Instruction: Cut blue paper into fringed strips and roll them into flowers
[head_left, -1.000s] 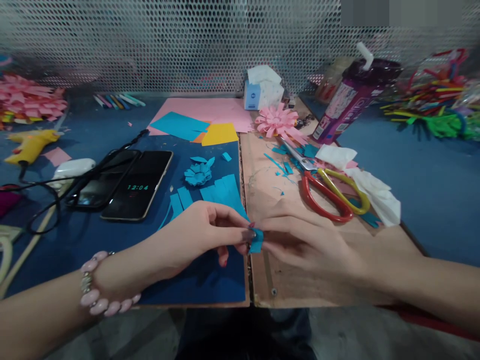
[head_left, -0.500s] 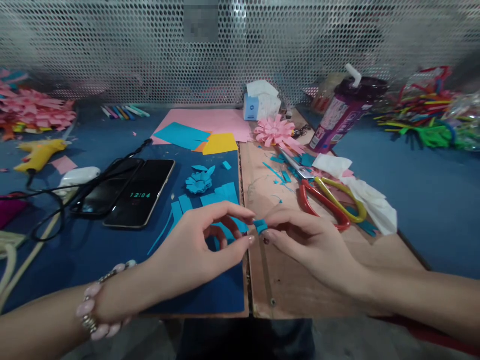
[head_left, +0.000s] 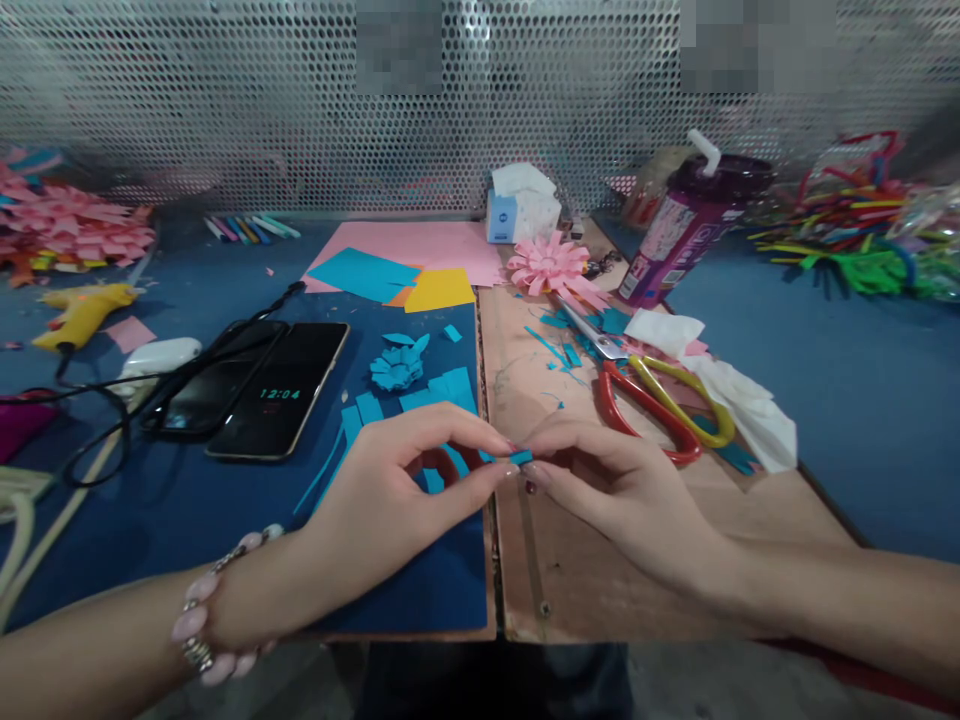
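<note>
A small folded piece of blue paper (head_left: 520, 457) is pinched between my two hands, above the seam of the table. My left hand (head_left: 405, 480) holds its left side between thumb and fingertips. On its right side, the thumb and index finger of my right hand (head_left: 630, 490) are closed. Blue paper strips (head_left: 446, 388) lie just beyond my left hand, partly covered by it. Farther back sits a blue paper flower (head_left: 398, 364). Scissors (head_left: 651, 405) with one red and one yellow handle rest beyond my right hand.
Two dark phones (head_left: 281, 390) with black cables and a yellow glue gun (head_left: 86, 313) lie at left. Pink, blue and yellow sheets (head_left: 439, 290), a pink paper flower (head_left: 550, 264), a tissue pack (head_left: 517, 208) and a tilted purple cup (head_left: 686, 235) stand toward the metal mesh. Crumpled tissues (head_left: 750, 405) lie right.
My left thumb and fingertips have come together onto the blue paper piece, which now shows as a flatter, narrower strip. My right hand keeps its pinch in nearly the same place.
</note>
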